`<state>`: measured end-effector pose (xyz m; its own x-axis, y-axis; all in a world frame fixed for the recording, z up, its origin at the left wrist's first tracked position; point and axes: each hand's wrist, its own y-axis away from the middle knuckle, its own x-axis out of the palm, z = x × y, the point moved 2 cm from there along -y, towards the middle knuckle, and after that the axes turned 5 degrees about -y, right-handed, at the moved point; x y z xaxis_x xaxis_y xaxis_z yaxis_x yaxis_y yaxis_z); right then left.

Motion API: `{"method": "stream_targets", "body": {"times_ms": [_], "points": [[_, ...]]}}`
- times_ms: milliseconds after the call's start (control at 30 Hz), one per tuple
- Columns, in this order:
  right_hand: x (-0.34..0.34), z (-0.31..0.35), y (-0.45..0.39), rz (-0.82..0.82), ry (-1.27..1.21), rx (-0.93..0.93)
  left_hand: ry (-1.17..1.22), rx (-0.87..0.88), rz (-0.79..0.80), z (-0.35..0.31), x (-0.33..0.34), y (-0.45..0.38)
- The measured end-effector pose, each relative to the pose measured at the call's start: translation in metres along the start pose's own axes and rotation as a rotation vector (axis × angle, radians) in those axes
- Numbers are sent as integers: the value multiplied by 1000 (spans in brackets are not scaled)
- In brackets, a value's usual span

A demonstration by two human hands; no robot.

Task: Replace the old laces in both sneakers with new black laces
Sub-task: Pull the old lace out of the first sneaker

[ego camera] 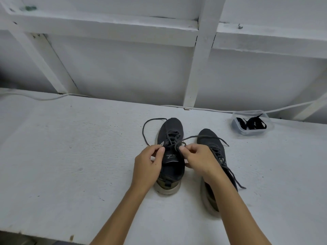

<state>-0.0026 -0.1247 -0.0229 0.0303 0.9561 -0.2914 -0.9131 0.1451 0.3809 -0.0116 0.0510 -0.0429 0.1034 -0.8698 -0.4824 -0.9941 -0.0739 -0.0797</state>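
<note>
Two dark grey sneakers stand side by side on the white table (70,147), toes pointing away from me. The left sneaker (170,131) has its old grey lace (144,131) loosened, one end looping out to the left. My left hand (147,165) pinches the lace at the sneaker's left eyelets. My right hand (200,158) pinches the lace near the top of the tongue. The right sneaker (212,140) lies partly under my right forearm, its lace trailing to the right. New black laces (253,123) lie in a clear plastic tub (238,129) at the back right.
A white cable (212,110) runs along the table's back edge below the white framed wall (123,68). The table's front edge crosses the lower left of the view.
</note>
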Motion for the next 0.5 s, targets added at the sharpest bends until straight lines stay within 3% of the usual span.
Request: {"method": "stream_targets", "body": {"times_ms": [67,200,367,433,500], "points": [[-4,3,-3,13,32,-5,7,-13,-14,-1,2,2],[-6,7,-5,-139,-79,-25,37,-36,-40,-2,6,2],[-6,7,0,34,-6,38,19,-32,-87,1,4,0],[-6,7,-2,10,38,-14,17,-30,-96,3,1,-2],[-5,8,-4,-81,-84,-6,19,-40,-105,3,-2,-5]]}}
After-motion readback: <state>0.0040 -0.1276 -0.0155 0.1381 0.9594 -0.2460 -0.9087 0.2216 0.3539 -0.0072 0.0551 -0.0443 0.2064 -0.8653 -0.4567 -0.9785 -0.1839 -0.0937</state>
